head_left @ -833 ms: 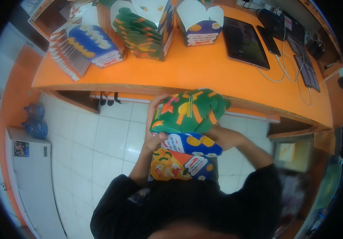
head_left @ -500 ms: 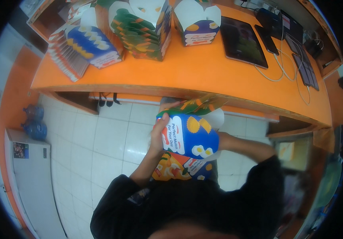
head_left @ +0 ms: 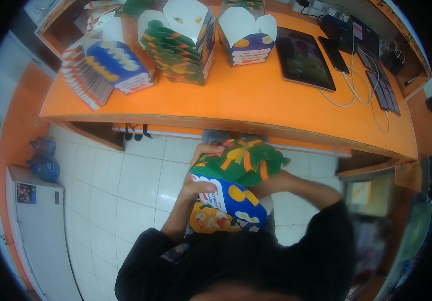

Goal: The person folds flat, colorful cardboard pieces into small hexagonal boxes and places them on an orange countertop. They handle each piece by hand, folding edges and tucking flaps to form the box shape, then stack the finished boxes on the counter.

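Left grip (head_left: 194, 188) on green-blue carton (head_left: 238, 193) | open end rightward | long axis crosswise

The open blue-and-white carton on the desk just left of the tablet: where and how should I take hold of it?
Take the carton by its front wall, thumb inside, fingers outside, probably best from the near side and above: it stands upright, its top is open, that wall faces the camera, and the tablet sits close on its right.

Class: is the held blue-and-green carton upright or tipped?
Tipped: the carton is sideways, its base end by the left hand, flared end rightward.
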A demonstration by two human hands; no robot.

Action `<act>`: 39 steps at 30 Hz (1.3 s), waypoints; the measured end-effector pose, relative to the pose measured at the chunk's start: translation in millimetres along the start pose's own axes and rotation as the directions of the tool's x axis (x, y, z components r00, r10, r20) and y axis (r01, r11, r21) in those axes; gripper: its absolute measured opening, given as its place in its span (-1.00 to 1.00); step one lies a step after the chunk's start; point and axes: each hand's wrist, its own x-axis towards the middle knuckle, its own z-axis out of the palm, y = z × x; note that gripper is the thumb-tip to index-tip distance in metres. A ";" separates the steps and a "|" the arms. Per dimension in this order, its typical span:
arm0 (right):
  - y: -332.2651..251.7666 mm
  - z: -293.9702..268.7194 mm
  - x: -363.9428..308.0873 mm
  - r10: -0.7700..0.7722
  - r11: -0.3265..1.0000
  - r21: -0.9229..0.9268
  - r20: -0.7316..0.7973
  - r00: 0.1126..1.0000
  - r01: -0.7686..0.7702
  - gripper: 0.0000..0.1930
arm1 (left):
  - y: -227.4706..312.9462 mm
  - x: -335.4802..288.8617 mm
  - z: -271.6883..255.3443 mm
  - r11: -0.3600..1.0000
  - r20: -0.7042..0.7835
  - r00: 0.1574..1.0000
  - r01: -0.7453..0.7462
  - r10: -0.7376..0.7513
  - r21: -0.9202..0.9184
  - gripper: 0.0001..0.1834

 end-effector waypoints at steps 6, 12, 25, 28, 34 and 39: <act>1.7 -21.1 -6.5 -0.401 0.915 -0.003 -0.123 0.908 0.404 -0.67 | 1.6 -10.2 -11.2 0.962 -0.271 0.924 -0.241 0.269 0.131 -0.15; 23.6 -84.4 -10.0 -0.270 0.963 -0.199 -0.708 0.652 0.182 -0.66 | 6.9 -33.1 -47.5 0.919 -0.455 0.872 -0.314 0.180 -0.237 -0.35; 77.1 -142.4 54.7 -0.188 0.967 -0.245 -0.874 0.449 -0.072 -0.72 | -4.1 -40.6 -55.8 0.885 -0.518 0.851 -0.306 0.090 -0.349 -0.35; 68.9 -123.8 32.8 -0.143 0.982 -0.181 -0.891 0.430 -0.048 -0.81 | -5.4 -42.6 -60.4 0.888 -0.499 0.860 -0.310 0.110 -0.339 -0.35; 54.9 -86.1 -21.2 -0.222 0.973 -0.224 -0.831 0.511 0.058 -0.89 | -9.8 -44.8 -61.5 0.918 -0.531 0.837 -0.305 0.132 -0.253 -0.35; 56.5 -74.1 -47.7 -0.152 0.987 -0.092 -0.819 0.553 0.135 -0.81 | -7.9 -35.0 -50.8 0.962 -0.442 0.877 -0.258 0.191 -0.095 -0.20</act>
